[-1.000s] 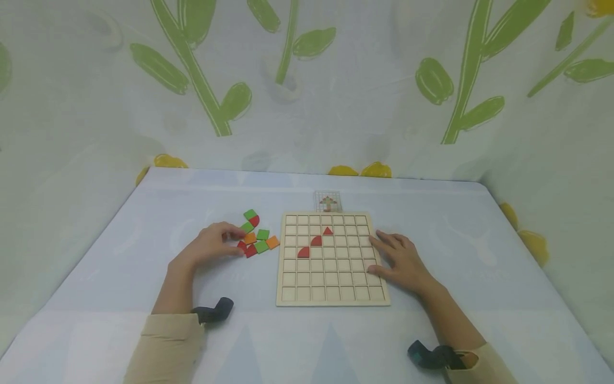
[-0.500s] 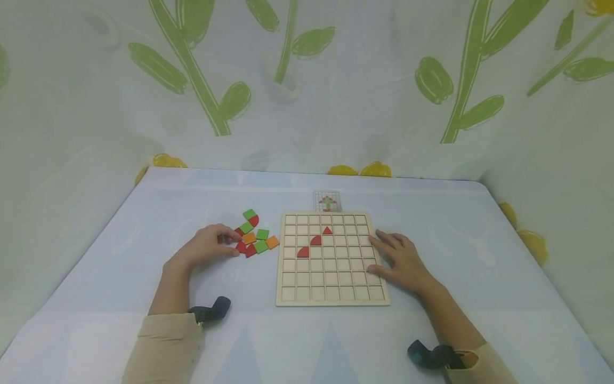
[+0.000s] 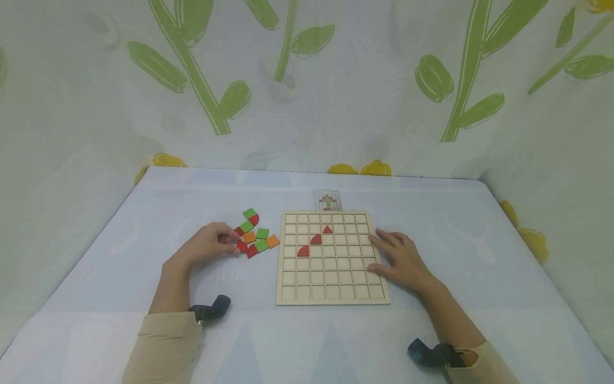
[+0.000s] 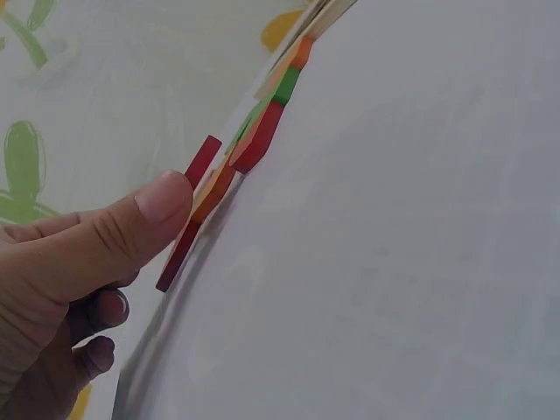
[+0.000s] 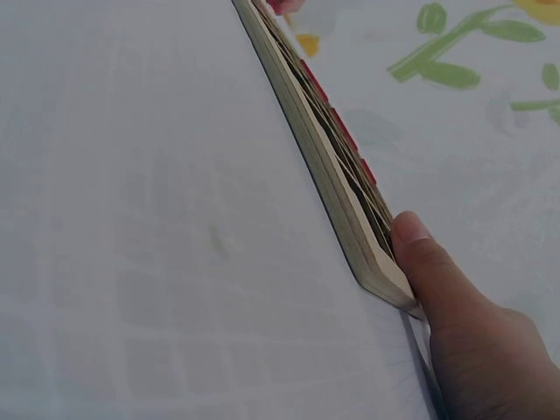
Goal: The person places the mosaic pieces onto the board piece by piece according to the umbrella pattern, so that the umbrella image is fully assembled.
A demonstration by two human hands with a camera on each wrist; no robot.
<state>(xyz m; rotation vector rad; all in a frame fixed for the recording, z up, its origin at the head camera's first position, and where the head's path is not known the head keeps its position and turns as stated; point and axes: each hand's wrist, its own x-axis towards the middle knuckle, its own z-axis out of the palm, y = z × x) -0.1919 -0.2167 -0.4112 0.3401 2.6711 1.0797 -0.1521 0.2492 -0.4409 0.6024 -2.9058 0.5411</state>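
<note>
My left hand (image 3: 207,244) pinches a red tile (image 3: 242,246) at the left side of a loose cluster. In the left wrist view, the thumb covers the middle of this red tile (image 4: 203,159), which stands tilted. Green, orange and red tiles lie beside it, among them an orange tile (image 3: 249,237) and a green tile (image 3: 262,233). To the right lies a wooden grid board (image 3: 338,278) with two red quarter-round tiles (image 3: 303,251) and a red triangle (image 3: 328,230) in its cells. My right hand (image 3: 400,262) rests on the board's right edge, fingers spread.
A small pattern card (image 3: 328,200) with a gridded picture lies behind the board, touching or close to its far edge. The white table (image 3: 431,202) meets a leaf-patterned backdrop (image 3: 364,106) at the back.
My left hand has drawn back slightly to the left, uncovering another red tile, and its fingertips have closed on the near red tile. My right hand has stayed on the board.
</note>
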